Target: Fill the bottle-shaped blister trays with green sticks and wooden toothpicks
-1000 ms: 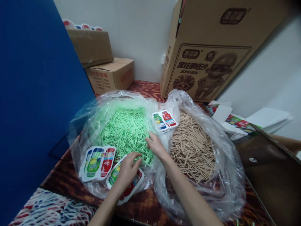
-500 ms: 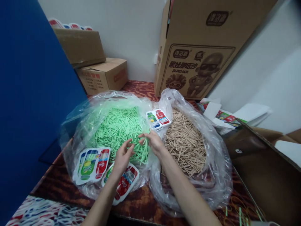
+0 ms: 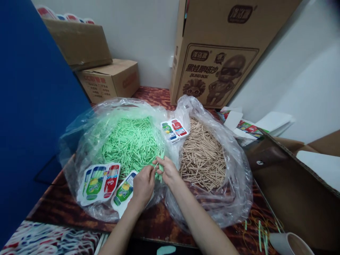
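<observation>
- Head view, only one available: showing a pile of green sticks (image 3: 130,141) heaped in a clear plastic bag (image 3: 75,141), set on the dark, streaked tabletop (image 3: 60,203).
- Pinching a few held sticks (image 3: 162,163) in the fingers of the right hand (image 3: 170,173), at the near right edge of the pile, roughly upright, ends poking out above and below.
- Curling the fingers of the left hand (image 3: 143,182) inward, tips just beside the held sticks; cannot tell if gripping one too.
- Lying partly under the left hand: a printed card (image 3: 123,193). Heaped to the right, in a separate bag: brown sticks (image 3: 203,156).
- Judged very light, slim, straight and fairly stiff; likely to snap if bent hard, less so if squeezed gently.
- Probably smooth enough to roll or fan out between fingers; likely to come up in tangled, crossing clumps.
- Best taken near mid-length, between thumb and forefinger; for several at once, align ends first, then pinch lightly across the bundle.
</observation>
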The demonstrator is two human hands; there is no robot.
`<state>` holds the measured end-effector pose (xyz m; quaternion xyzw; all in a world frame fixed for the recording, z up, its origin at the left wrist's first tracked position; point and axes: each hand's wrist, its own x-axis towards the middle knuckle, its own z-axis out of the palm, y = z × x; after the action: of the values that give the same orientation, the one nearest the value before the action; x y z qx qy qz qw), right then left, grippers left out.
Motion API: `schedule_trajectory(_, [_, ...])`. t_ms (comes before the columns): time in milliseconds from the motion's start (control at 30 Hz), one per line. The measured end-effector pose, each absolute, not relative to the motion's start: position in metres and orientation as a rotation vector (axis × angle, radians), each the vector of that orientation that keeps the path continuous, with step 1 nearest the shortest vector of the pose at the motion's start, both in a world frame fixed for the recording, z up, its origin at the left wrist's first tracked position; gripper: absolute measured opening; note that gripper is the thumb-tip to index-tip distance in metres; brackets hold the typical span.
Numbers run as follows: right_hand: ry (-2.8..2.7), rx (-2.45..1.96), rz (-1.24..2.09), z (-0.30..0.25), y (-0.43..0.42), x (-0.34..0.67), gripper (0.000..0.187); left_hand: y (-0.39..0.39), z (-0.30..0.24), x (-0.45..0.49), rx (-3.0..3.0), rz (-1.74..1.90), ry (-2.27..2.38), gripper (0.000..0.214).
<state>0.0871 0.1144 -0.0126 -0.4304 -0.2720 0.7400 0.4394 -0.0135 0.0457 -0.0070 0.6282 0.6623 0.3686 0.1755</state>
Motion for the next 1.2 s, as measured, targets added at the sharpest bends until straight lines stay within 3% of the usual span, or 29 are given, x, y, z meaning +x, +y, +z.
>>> schedule_trajectory(233, [-0.726, -1.026, 1.7, -0.006, 0.098, 0.09, 0.033, 0.039, -0.002, -0.024, 1.57, 1.029, 1.684, 0.028])
schedule_trajectory(433, [-1.345, -1.13, 1.352, -0.022, 0.036, 0.108, 0.012, 0.019, -0.005, -0.044, 1.318, 1.149, 1.756, 0.034])
schedule_trajectory(600, [-1.565, -1.195, 1.248, -0.053, 0.007, 0.11, 0.016, 0.003, -0.01, -0.026, 1.367, 1.215, 1.655, 0.026])
schedule_trajectory(967, [-1.393, -1.302, 1.449, -0.016, 0.094, 0.086, 0.011, -0.001, -0.019, -0.039, 1.559, 1.21, 1.818, 0.022])
schedule_trajectory(1200, [-1.596, -1.308, 1.167, -0.01, 0.124, 0.092, 0.017, -0.009, -0.035, -0.074, 1.943, 0.961, 2.125, 0.017])
